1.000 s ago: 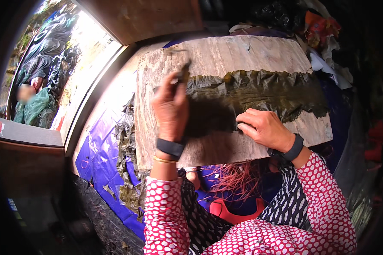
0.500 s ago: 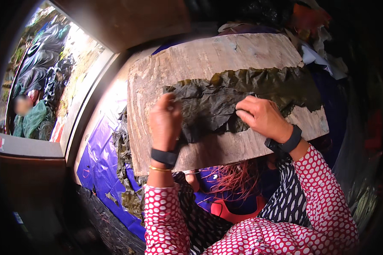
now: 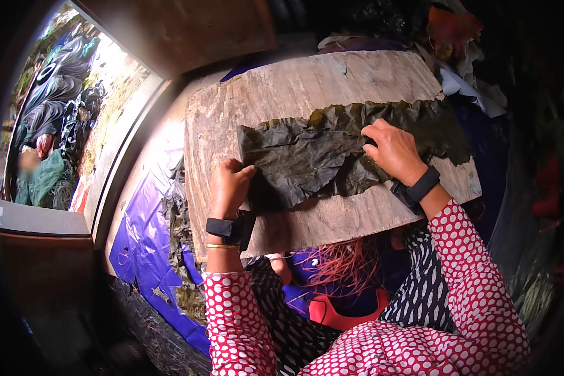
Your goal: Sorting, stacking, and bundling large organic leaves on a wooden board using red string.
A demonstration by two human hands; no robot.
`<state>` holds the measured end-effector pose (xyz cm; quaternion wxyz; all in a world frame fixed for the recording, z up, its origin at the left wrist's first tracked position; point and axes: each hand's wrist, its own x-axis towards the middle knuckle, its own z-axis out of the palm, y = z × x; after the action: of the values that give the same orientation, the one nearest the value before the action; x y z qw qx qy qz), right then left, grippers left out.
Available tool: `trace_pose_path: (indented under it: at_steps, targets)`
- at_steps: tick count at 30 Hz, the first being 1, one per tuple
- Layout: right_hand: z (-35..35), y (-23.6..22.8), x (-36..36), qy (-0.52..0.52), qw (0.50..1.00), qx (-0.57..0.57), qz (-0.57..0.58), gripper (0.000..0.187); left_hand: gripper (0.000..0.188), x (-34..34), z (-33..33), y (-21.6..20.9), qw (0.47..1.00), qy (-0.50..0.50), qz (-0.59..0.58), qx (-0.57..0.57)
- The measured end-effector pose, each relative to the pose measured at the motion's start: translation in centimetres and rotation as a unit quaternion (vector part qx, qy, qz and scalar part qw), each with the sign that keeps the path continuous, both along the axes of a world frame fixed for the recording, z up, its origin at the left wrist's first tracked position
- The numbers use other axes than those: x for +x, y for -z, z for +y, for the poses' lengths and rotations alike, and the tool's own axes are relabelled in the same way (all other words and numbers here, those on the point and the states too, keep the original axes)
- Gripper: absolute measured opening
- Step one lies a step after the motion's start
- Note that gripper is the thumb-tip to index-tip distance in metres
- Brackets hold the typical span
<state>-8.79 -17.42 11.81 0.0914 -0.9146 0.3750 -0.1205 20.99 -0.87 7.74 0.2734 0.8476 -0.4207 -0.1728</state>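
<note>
A long, wrinkled sheet of dark green-brown kelp [image 3: 307,160] lies across a wooden board [image 3: 282,88], with a ruffled far edge. My left hand [image 3: 229,185] is at the sheet's left end, with thumb and bent fingers closed on its edge. Farther right, my right hand [image 3: 393,149] pinches the kelp's upper surface near the middle, where layers seem to overlap. Both hands have their backs toward me, so the fingertips are partly hidden.
Red strings [image 3: 348,269] hang in a bundle below the board's near edge. Purple plastic sheeting [image 3: 147,232] with dark kelp scraps [image 3: 185,219] lies to the left. Beyond a window frame [image 3: 131,131] are dark bundles outdoors. White crumpled material [image 3: 467,88] sits at the far right.
My left hand has come down and closed on the kelp's left edge, which now lies flatter and more spread. My right hand has shifted slightly up and to the right.
</note>
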Motion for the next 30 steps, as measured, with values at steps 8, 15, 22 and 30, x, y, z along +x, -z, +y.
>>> trace_pose_path:
  at_steps: [8, 15, 22, 30]
  targets:
    - [2.0, 0.9, 1.1, -0.115, 0.991, -0.008, -0.074, 0.017, 0.017, 3.4, 4.5, -1.6, 0.958, -0.093, 0.264, -0.056]
    - [4.5, 0.7, 1.6, -0.187, 0.974, 0.021, -0.122, 0.02, 0.021, 8.2, 9.0, -0.9, 0.984, -0.173, -0.043, 0.004]
    - [3.9, 1.2, 1.9, -0.163, 0.976, 0.048, -0.135, 0.026, 0.03, 6.5, 6.2, -2.4, 0.965, -0.193, -0.175, 0.042]
    - [5.1, 1.5, 2.6, -0.161, 0.98, 0.052, -0.108, 0.025, 0.021, -5.2, -0.8, -5.2, 0.961, 0.093, -0.098, -0.242]
